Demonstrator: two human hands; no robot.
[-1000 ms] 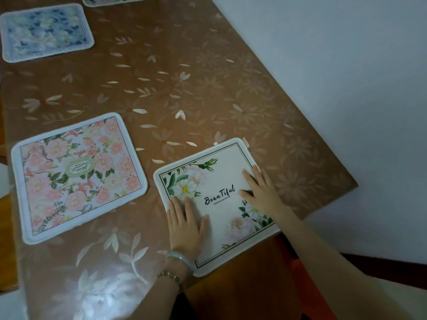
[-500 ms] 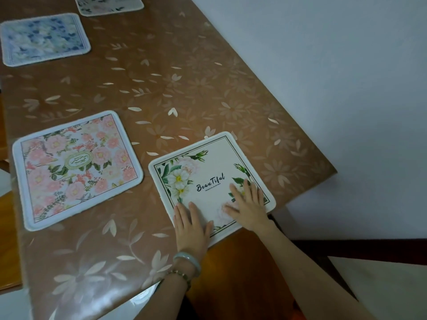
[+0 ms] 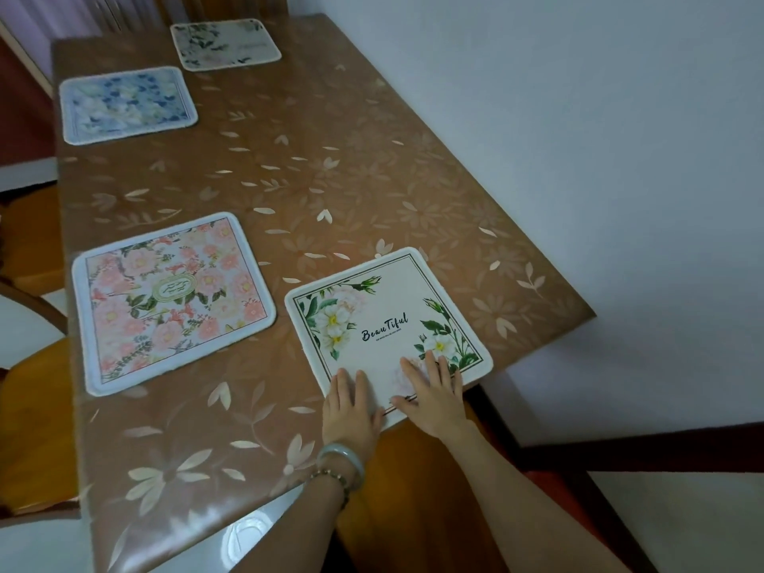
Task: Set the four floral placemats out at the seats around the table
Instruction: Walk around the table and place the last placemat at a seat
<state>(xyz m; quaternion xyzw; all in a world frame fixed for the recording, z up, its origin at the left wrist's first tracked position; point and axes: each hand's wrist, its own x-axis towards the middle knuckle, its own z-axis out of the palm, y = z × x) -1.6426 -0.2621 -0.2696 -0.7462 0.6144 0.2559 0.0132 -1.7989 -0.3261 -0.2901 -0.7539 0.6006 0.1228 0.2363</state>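
Observation:
Several floral placemats lie flat on the brown flower-patterned table [image 3: 339,179]. A cream mat printed "Beautiful" [image 3: 384,324] sits at the near right edge. My left hand [image 3: 351,407] and my right hand [image 3: 432,394] rest flat on its near edge, fingers spread, gripping nothing. A pink rose mat [image 3: 171,301] lies to its left by the table's left edge. Farther back on the left is a blue mat [image 3: 126,103]. A pale green-leaf mat [image 3: 225,44] lies at the far end.
A white wall [image 3: 578,138] runs along the table's right side. Wooden chair seats [image 3: 29,428] stand at the left, another wooden seat [image 3: 413,490] is below my hands, and a chair back [image 3: 124,14] rises beyond the far end.
Both hands slid back toward me along the cream mat to its near edge. The view pulled back, so the far end of the table and the fourth mat now show.

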